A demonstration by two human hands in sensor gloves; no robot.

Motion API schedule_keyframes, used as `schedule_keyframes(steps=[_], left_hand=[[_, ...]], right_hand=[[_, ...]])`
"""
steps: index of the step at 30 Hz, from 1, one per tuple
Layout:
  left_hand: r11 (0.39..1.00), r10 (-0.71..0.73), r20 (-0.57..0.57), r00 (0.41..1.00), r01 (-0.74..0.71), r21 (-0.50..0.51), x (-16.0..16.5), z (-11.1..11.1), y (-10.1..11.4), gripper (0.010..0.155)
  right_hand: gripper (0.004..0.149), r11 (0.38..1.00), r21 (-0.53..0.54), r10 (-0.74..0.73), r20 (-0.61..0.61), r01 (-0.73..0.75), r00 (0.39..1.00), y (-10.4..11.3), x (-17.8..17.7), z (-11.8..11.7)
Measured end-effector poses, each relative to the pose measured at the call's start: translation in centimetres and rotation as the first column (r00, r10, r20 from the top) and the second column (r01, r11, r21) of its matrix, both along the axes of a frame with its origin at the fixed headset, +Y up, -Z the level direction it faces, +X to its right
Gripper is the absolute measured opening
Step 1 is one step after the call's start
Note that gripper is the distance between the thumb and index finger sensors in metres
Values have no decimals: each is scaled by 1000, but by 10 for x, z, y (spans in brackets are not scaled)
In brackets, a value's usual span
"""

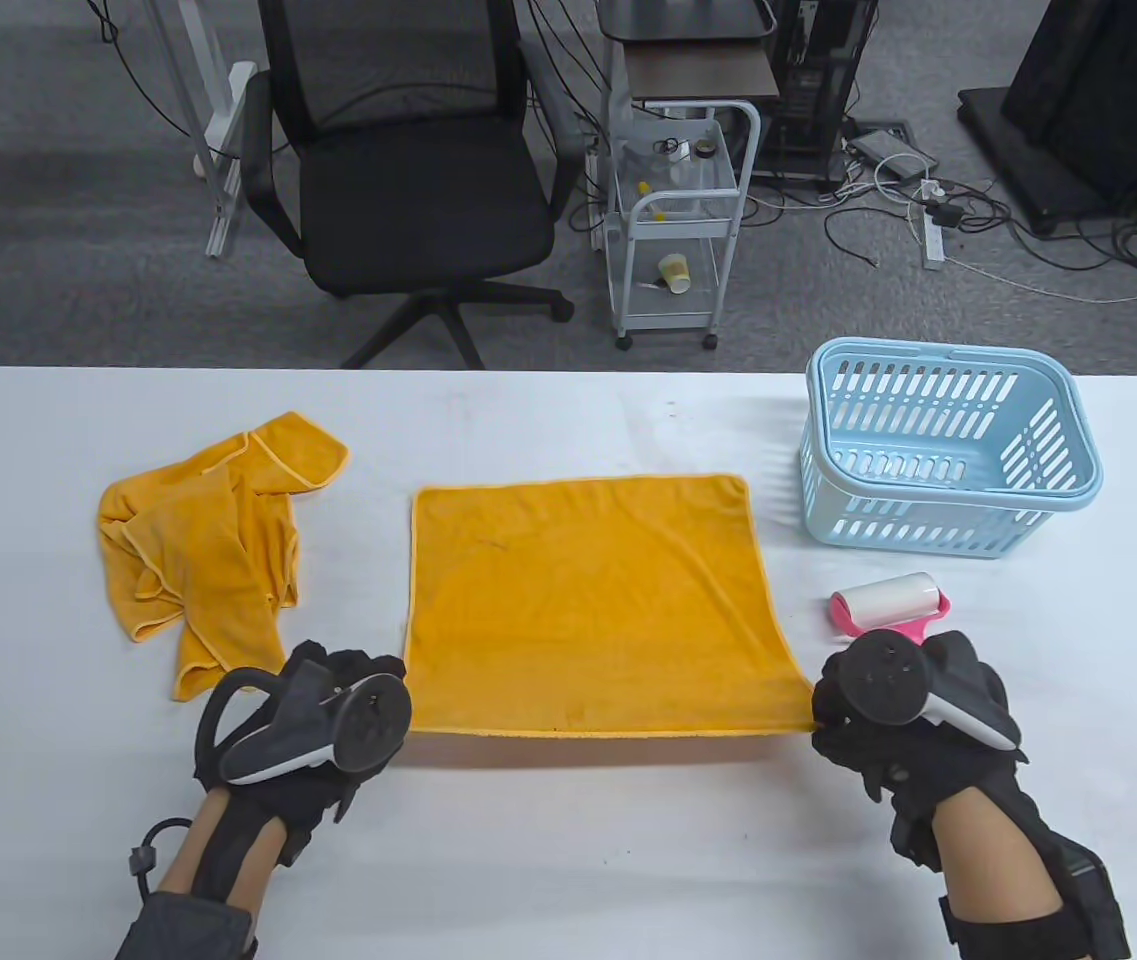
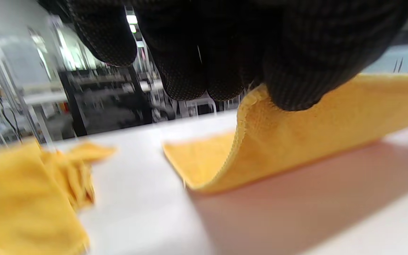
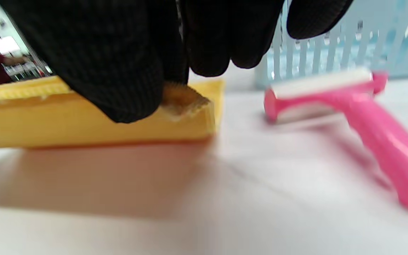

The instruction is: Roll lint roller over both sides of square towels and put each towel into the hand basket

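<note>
Orange square terry towel (image 1: 583,600) lies at the white table's (image 1: 568,850) near-edge centre, its 2 near corners pinched and lifted by left hand (image 1: 303,725) and right hand (image 1: 913,715). Soft, limp, light; corner grips suit it.

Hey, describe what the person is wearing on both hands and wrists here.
Both hands wear black knit gloves with a fine dotted texture. The left hand carries a dark grey and white tracker with a ring, and a thin black cable loops at the wrist. The right hand bears a matching tracker. Dark straps wrap both forearms.
</note>
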State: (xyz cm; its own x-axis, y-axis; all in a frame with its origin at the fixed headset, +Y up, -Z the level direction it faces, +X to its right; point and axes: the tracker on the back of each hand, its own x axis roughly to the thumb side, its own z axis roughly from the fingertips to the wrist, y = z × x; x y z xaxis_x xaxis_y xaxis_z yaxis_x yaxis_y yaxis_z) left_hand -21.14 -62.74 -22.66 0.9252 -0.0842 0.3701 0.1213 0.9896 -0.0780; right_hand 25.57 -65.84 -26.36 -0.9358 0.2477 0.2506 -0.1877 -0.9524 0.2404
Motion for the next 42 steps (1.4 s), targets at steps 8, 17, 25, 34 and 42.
schedule_keyframes(steps=[8,17,25,34,42], left_hand=[[930,49,-35,998,-33,367,-5,69,150,32],[897,85,-148,985,-11,442,-9,63,209,33],[978,-5,-331,944,73,194,-9,-55,99,34],[991,-130,-488,863,105,-79,-12,-146,-80,34],[979,-176,-606,776,204,-23,-13,-183,-126,38]], right_hand=[[45,923,384,2,5,-4,1000,143,2,53],[45,844,534,-7,81,-38,997,217,-9,53],[44,941,319,47,212,-115,976,104,-47,-60],[41,944,123,243,369,-306,897,-51,-106,-142],[52,892,168,260,569,-419,780,-83,-124,-175]])
